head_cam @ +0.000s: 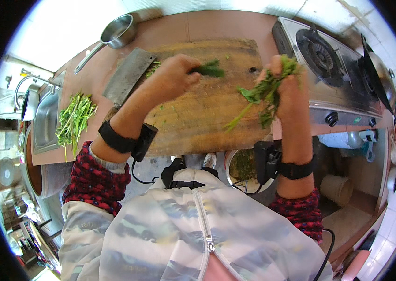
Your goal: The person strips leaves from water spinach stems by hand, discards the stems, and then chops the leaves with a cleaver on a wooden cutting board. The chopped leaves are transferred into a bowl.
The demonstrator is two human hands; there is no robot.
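Observation:
Over a wooden cutting board (205, 116), my left hand (178, 72) grips a small tuft of dark green leaves (212, 69) that sticks out to the right. My right hand (289, 95), above the board's right edge, is closed around a loose bunch of leafy greens (270, 86); one pale stem hangs down to the left. A cleaver (129, 72) lies at the board's left side, its handle partly covered by my left forearm. A few green scraps sit on the board near the blade.
A heap of green stems (75, 120) rests on the counter beside a steel sink (47, 117). Behind stands a steel saucepan (117, 33). On the right is a gas stove (328, 66) with a black pan lid (377, 75). A bucket (245, 167) stands on the floor below the board.

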